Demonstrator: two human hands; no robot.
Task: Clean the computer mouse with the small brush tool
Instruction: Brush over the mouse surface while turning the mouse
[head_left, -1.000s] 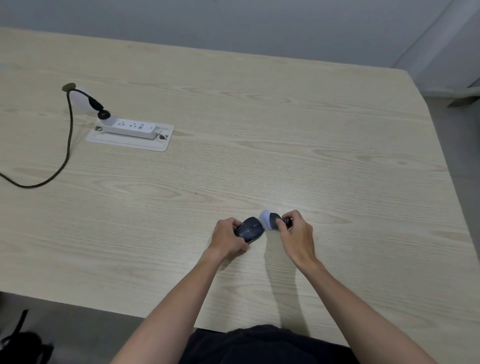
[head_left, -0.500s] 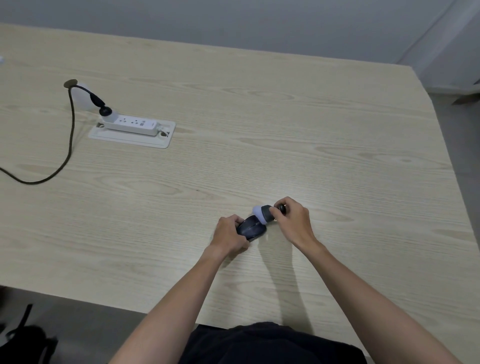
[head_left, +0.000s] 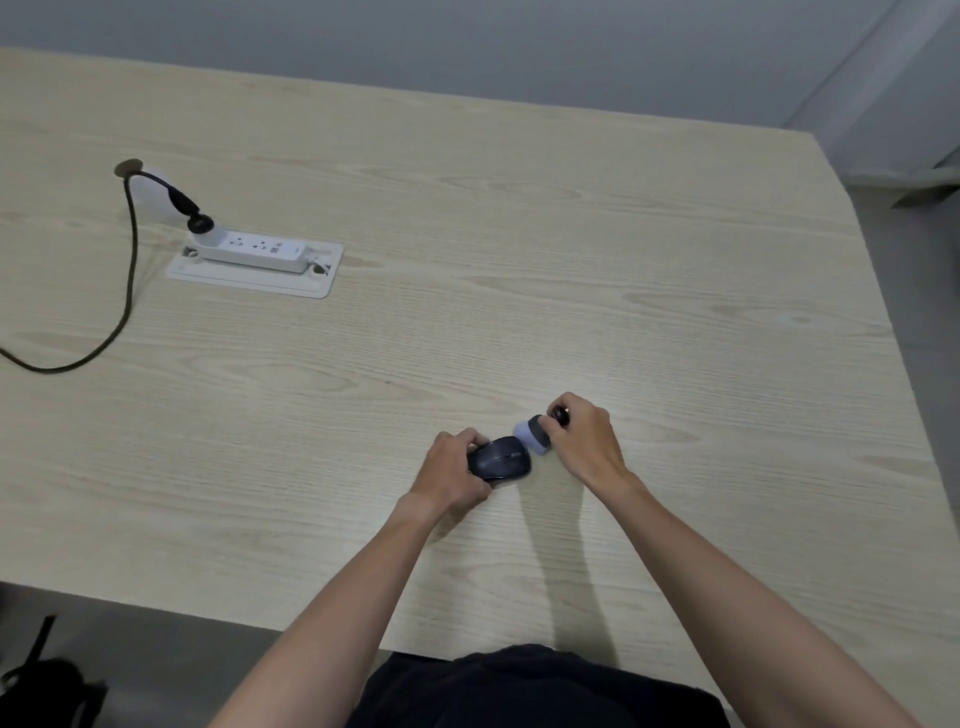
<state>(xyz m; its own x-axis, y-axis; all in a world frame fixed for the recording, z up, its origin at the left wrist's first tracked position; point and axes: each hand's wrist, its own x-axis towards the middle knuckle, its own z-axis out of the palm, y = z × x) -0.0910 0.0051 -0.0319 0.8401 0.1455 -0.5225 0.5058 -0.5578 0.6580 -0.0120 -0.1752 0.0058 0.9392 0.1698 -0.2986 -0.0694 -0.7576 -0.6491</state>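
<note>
Brush at the mouse's front end, both hands engaged.

I see the left hand (head_left: 453, 470) closed around the dark computer mouse (head_left: 500, 457), pinning it on the desk (head_left: 571, 260) near the front edge. Right hand (head_left: 584, 441) has its grip wrapped on the small brush tool (head_left: 535, 435), pale head just beside or touching the mouse's far-right end; can't tell which. Power strip (head_left: 252, 252) and its black cable (head_left: 124, 291) sit well apart, far left.
</note>
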